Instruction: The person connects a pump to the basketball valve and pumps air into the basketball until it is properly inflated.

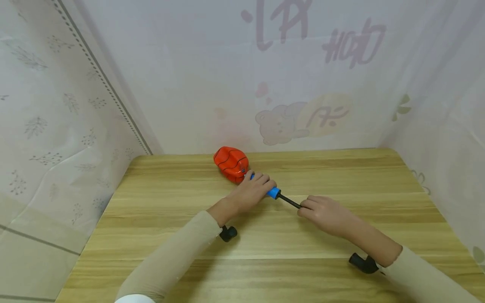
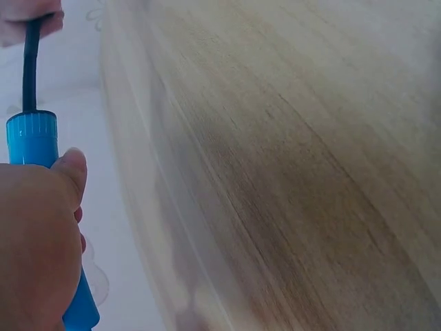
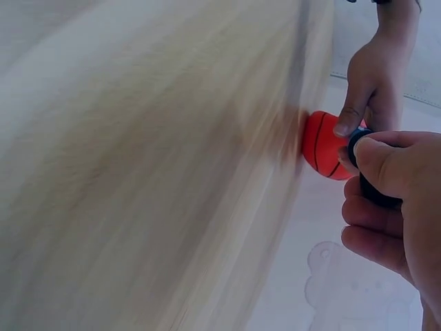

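A partly sunken red-orange ball with black lines (image 1: 230, 163) lies towards the back of the table. A blue hand pump (image 1: 273, 192) meets its near side, and the joint between them is largely covered by fingers. My left hand (image 1: 250, 191) grips the blue barrel, its thumb lying along it in the left wrist view. From the barrel a dark rod (image 1: 289, 200) runs out to my right hand (image 1: 327, 215). That hand holds the pump's black handle (image 3: 377, 194), its fingers curled round it in the right wrist view.
The wood-grain table (image 1: 182, 185) backs onto a pale printed curtain (image 1: 189, 84), with more curtain at both sides. Black wrist mounts (image 1: 228, 233) sit under the forearms, near the tabletop.
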Motion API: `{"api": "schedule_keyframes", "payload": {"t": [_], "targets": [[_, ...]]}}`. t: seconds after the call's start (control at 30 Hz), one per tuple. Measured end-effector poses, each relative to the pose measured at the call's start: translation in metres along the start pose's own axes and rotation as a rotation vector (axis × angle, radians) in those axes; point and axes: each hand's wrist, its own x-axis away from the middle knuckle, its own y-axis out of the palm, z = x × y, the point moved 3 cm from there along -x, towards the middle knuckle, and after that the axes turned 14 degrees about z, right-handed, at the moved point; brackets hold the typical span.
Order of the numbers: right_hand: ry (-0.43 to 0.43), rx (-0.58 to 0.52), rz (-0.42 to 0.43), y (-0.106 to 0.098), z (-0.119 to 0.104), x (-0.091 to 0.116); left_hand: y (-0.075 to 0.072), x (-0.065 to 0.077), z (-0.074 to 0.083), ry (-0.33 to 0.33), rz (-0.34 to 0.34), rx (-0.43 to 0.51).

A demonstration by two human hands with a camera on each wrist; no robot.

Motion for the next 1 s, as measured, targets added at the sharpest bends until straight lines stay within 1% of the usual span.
{"api": "schedule_keyframes", "payload": {"t": [0.17, 0.27, 0.33, 0.4, 0.5, 0.67, 0.9, 1.0], "targets": [[-0.015, 0.010, 0.048, -0.011, -0.005, 0.011, 0.001, 0.000, 0.000, 0.008, 0.008, 0.006], [-0.021, 0.014, 0.078, -0.015, -0.007, 0.014, 0.001, 0.001, 0.001, 0.006, 0.007, 0.008], [-0.021, 0.011, 0.083, -0.015, -0.007, 0.015, 0.001, 0.000, 0.002, 0.003, 0.005, 0.008], [-0.019, 0.002, 0.073, -0.014, -0.007, 0.015, 0.001, 0.000, 0.003, 0.002, 0.002, 0.007], [-0.007, -0.004, 0.032, -0.009, -0.005, 0.012, 0.001, -0.001, 0.005, -0.002, 0.001, -0.002], [0.023, -0.019, -0.032, 0.002, 0.001, 0.002, 0.001, -0.002, 0.006, -0.012, -0.003, -0.020], [0.056, -0.019, -0.057, 0.018, 0.008, -0.015, 0.001, -0.002, 0.005, -0.020, -0.007, -0.033], [0.084, -0.047, -0.060, 0.024, 0.010, -0.021, 0.002, -0.002, 0.005, -0.014, -0.003, -0.037]]}}
